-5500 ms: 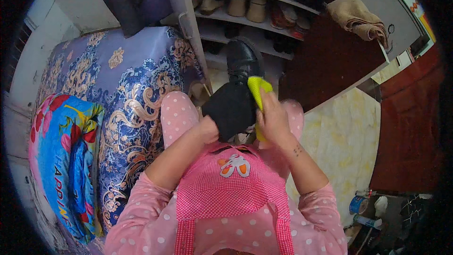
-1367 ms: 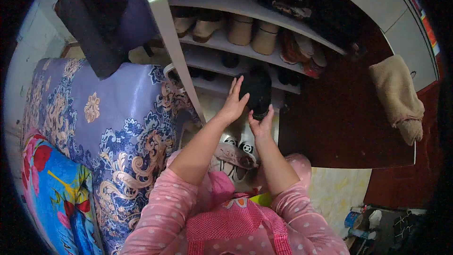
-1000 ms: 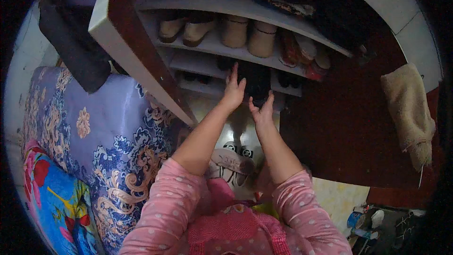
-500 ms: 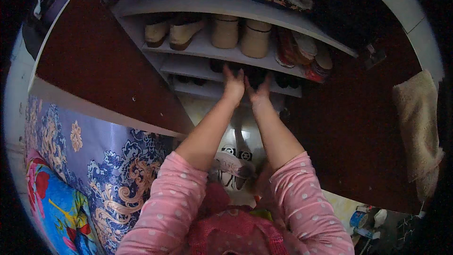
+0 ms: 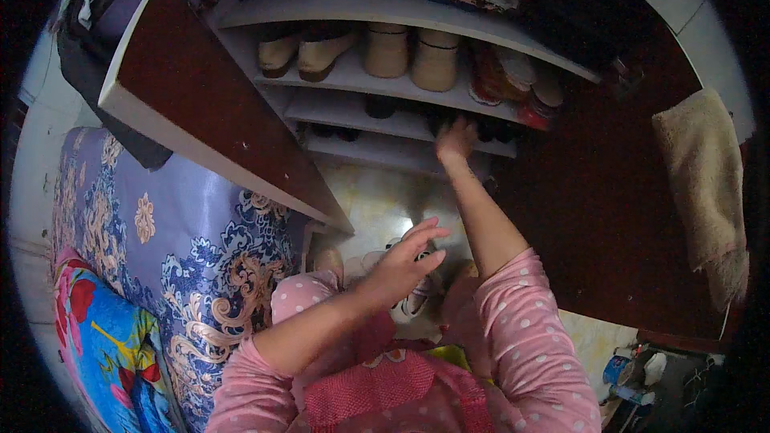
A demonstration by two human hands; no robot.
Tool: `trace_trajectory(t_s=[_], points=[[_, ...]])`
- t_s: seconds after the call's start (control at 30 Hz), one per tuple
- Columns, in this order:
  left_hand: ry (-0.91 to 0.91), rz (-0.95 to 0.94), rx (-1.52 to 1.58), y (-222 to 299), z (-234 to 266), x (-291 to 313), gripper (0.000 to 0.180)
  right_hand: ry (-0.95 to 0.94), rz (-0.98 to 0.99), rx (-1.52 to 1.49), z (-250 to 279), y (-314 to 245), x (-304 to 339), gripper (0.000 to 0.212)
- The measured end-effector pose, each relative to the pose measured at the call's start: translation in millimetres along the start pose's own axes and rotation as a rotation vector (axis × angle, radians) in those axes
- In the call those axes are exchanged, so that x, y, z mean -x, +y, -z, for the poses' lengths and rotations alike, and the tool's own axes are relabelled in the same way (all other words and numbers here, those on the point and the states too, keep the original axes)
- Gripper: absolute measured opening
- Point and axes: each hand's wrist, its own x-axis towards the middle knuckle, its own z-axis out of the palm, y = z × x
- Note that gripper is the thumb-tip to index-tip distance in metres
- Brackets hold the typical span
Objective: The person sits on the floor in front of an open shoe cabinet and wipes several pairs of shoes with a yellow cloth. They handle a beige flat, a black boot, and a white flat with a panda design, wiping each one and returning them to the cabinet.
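Observation:
My left hand (image 5: 407, 263) is in the air over the floor in front of me. Its fingers are spread and nothing is in them. Farther off, my right hand (image 5: 457, 141) reaches to the lower shelf (image 5: 325, 107) of an open cabinet, beside dark shoes (image 5: 491, 130). Dimness and blur hide its fingertips, so I cannot see whether they grip anything. Another dark shoe (image 5: 379, 106) sits left of it on that shelf. On the shelf above stand beige shoes (image 5: 321, 56), tall beige footwear (image 5: 435, 60) and a red-and-white pair (image 5: 521, 80).
Dark red cabinet doors (image 5: 212, 112) stand open on both sides. A tan towel (image 5: 704, 180) hangs over the right one. At left is a surface under a patterned blue cloth (image 5: 200, 232), with a bright floral fabric (image 5: 108, 337) on it. White shoes (image 5: 413, 303) are on the floor below me.
My left hand has come away from the lower shelf, back toward my body, and its fingers are apart. My right hand stays at the shelf, slightly farther right. The left door has swung inward a little.

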Motion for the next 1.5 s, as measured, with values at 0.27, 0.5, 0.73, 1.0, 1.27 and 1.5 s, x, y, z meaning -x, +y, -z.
trace_trajectory(t_s=[0.27, 0.5, 0.73, 1.0, 1.27, 1.5], points=[[0.197, -0.035, -0.139, -36.7, 22.1, 2.3, 0.034, -0.078, 0.164, 0.287, -16.5, -0.2, -24.6, 0.072], [0.294, -0.105, -0.318, -40.6, 38.5, -11.1, 0.036, 0.228, -0.038, -0.066, -50.5, -18.3, -44.9, 0.067], [0.353, -0.100, -0.323, -36.0, 54.8, -3.7, 0.033, 0.503, 0.203, -0.367, -64.2, -11.0, 20.7, 0.063], [0.387, -0.082, -0.126, -31.4, 54.1, -1.2, 0.029, 0.208, 0.180, -0.428, -96.5, -107.9, 8.8, 0.071], [0.415, -0.034, 0.005, -34.0, 58.9, -7.7, 0.030, 0.288, 0.274, -0.587, -150.6, -103.3, -72.5, 0.072], [0.443, -0.032, 0.015, -29.8, 60.7, -1.7, 0.027, 0.495, 0.359, -0.472, -106.9, -89.9, -24.2, 0.072]])
